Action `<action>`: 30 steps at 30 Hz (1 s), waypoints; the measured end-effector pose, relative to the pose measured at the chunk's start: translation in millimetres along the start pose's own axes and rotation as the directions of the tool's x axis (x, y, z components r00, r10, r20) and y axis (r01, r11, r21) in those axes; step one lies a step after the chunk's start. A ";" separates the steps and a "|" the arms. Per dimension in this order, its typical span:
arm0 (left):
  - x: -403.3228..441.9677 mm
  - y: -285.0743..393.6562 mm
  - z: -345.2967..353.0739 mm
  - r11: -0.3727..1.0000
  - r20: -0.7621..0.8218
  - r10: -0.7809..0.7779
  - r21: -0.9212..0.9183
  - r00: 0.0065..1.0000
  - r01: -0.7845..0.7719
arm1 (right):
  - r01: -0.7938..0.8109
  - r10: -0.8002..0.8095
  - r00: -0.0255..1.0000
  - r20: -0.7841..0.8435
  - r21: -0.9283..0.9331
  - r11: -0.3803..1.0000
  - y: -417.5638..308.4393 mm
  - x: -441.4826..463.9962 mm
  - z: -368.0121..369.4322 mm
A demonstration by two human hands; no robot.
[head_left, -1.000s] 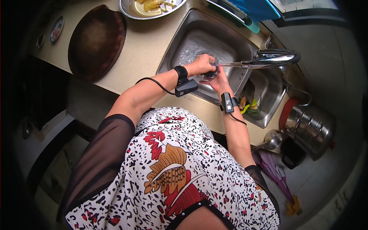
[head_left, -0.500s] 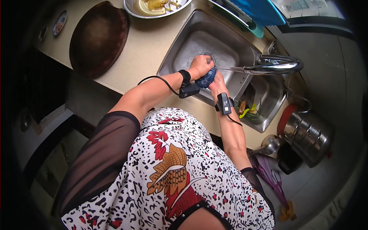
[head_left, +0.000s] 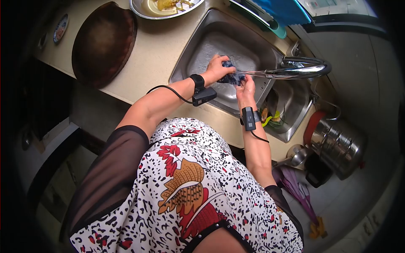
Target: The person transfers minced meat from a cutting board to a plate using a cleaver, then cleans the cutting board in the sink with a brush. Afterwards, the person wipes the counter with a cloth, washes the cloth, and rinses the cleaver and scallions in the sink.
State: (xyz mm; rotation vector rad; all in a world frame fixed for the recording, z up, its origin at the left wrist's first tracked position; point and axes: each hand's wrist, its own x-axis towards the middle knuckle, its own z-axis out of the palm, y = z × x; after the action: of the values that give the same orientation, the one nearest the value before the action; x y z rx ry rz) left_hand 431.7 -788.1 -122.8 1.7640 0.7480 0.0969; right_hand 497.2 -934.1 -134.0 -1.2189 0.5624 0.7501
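Water runs from the curved chrome faucet (head_left: 295,71) onto a dark blue cloth (head_left: 230,77) over the left basin of the steel sink (head_left: 206,38). My left hand (head_left: 217,68) has its fingers closed around one side of the cloth. At the other side my right hand (head_left: 246,87) grips the cloth's edge with its fingers, partly hidden by water and cloth. Both hands are over the basin, below the faucet's mouth.
A round dark board (head_left: 105,44) lies on the counter (head_left: 156,50) at the left, near a metal bowl of food (head_left: 168,12). The right basin (head_left: 295,101) holds a yellow-green brush. A steel pot (head_left: 341,143) and ladle (head_left: 297,156) are at the right.
The blue cloth, bunched under my left hand half a second ago, is now spread between both hands in the water stream. My right hand has shifted slightly right, and the view has shifted a little.
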 end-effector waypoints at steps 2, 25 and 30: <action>-7.6 16.5 3.4 0.996 0.024 0.088 0.019 0.996 -0.088 | -0.238 0.227 0.965 0.128 0.073 0.968 -13.6 -25.3 20.7; -6.8 -41.5 -29.4 0.973 0.052 0.128 0.189 0.990 -0.136 | 0.498 -0.293 0.846 0.445 -0.856 0.137 20.0 11.9 33.3; -18.9 -70.7 -31.8 0.935 0.212 0.263 0.184 0.941 -0.303 | 0.603 -0.475 0.666 0.575 -0.790 -0.110 0.3 -15.5 38.4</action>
State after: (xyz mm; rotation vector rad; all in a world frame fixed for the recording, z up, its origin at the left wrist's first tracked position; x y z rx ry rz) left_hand 372.5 -761.8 -169.3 2.0493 0.3749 0.0474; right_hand 486.7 -900.2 -112.6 -2.4121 -0.8114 0.3253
